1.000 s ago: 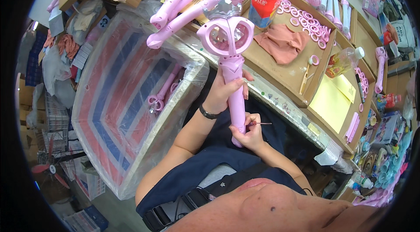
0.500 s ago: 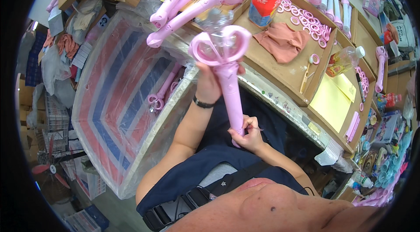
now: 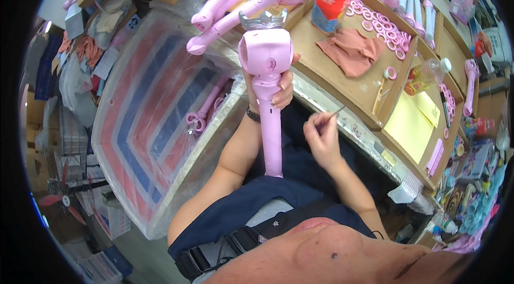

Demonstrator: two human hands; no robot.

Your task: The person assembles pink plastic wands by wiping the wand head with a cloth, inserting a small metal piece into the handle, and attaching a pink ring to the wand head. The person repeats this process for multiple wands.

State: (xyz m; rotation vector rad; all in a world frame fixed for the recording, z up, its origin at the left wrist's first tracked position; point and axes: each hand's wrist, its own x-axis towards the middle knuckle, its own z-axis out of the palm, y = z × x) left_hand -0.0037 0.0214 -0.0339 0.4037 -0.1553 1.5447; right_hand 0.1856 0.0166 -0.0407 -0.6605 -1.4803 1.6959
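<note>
My left hand (image 3: 284, 91) is wrapped round the neck of a pink toy wand (image 3: 272, 137), held upright in front of my body. A rounded head tops the wand, with a silver crown (image 3: 263, 19) on it; its lower end reaches my dark apron. To the right, apart from the wand, my right hand (image 3: 323, 137) is closed in a pinch on a thin dark stick (image 3: 339, 109). What kind of tool the stick is, I cannot make out. Several more pink wands (image 3: 235, 19) lie on the bench just beyond the crown.
A cardboard tray (image 3: 300, 51) on the bench holds pink rings (image 3: 385, 29), an orange cloth (image 3: 352, 51), a brush (image 3: 379, 95) and a red-labelled bottle (image 3: 333, 0). Further right are yellow paper (image 3: 409, 123) and a second bottle (image 3: 428, 75). Left stands a plastic-covered striped bin (image 3: 144, 107) with another wand inside.
The wand has turned about its length, its round side now facing me. My right hand has let go of the wand's lower end and moved right and up.
</note>
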